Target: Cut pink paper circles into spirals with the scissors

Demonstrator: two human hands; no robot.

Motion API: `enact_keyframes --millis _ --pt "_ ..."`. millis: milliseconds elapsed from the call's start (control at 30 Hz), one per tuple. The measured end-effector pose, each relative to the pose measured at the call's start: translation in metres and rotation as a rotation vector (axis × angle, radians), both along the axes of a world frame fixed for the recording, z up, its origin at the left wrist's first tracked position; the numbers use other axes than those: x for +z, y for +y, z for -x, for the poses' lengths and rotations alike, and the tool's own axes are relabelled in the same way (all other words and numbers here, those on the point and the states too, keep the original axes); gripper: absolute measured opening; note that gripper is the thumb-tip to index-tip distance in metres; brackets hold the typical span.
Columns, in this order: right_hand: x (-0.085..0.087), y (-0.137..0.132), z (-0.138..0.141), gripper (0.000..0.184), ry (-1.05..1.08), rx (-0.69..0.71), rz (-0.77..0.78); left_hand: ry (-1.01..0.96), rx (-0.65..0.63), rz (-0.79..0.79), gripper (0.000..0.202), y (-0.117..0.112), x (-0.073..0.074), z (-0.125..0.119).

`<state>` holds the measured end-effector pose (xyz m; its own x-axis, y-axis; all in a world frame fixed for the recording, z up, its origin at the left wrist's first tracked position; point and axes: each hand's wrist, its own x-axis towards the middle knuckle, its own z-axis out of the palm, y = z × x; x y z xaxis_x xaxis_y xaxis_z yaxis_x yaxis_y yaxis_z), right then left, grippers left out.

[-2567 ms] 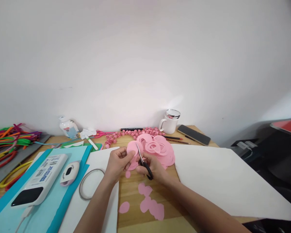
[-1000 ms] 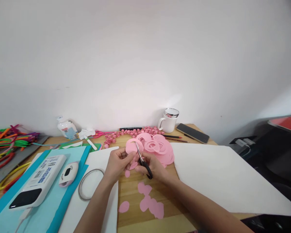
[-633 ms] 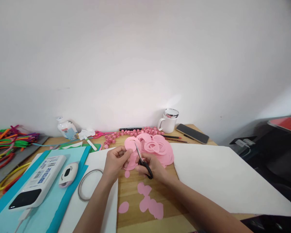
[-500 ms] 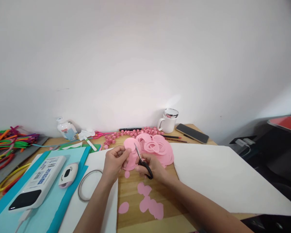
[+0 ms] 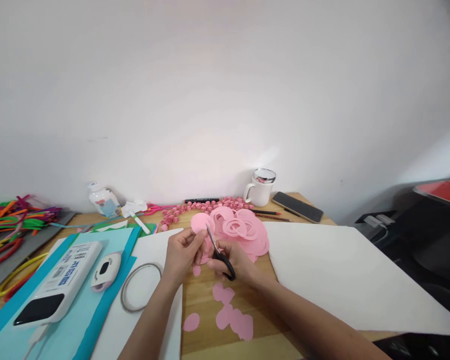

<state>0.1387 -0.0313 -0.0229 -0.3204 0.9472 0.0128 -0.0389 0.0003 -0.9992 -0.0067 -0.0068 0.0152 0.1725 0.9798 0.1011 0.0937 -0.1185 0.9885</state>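
Note:
My left hand [image 5: 180, 254] pinches a pink paper disc [image 5: 199, 223] and holds it up over the wooden table [image 5: 202, 295]. My right hand [image 5: 237, 260] grips black-handled scissors [image 5: 218, 250], blades pointing up and into the disc's edge. Just behind my hands lies a pile of pink paper circles and rings [image 5: 243, 230]. Pink paper offcuts [image 5: 232, 315] lie on the wood below my wrists.
A white mug [image 5: 260, 187], a phone [image 5: 298, 207] and pencils [image 5: 270, 214] sit at the back. Small pink paper rosettes [image 5: 206, 205] line the rear. A large white sheet [image 5: 341, 272] lies right; a power bank [image 5: 60, 280], wire ring [image 5: 138, 286], blue paper and pipe cleaners [image 5: 11, 220] lie left.
The pink disc has turned a little in my left hand and the scissors have crept along its edge. Both hands stay in nearly the same spot.

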Motion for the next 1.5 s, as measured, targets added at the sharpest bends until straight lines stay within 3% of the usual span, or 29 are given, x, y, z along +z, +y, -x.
enact_keyframes --millis 133,300,400,667,933,1500 --pt "-0.0012 0.0003 0.0002 0.032 -0.007 0.02 -0.002 -0.015 -0.006 0.007 0.038 0.0002 0.0015 0.001" --pt "-0.0009 0.0033 -0.0015 0.044 0.094 0.028 -0.049 0.009 -0.158 0.095 0.036 -0.0004 0.0067 0.0033" --pt "-0.001 0.0054 -0.0031 0.046 0.114 0.041 -0.082 0.02 -0.177 0.113 0.035 -0.0004 0.0071 0.0035" --pt "-0.0068 0.0069 -0.0054 0.043 0.105 0.042 -0.053 0.022 -0.133 0.097 0.032 0.001 0.0042 0.0033" --pt "-0.0005 0.0041 -0.0049 0.034 0.01 -0.007 -0.029 -0.03 -0.04 0.072 0.027 0.0014 0.0067 0.0022" --pt "0.0022 0.0016 -0.0035 0.035 0.034 -0.006 0.006 -0.127 0.139 -0.022 0.024 0.0032 0.002 0.0016"
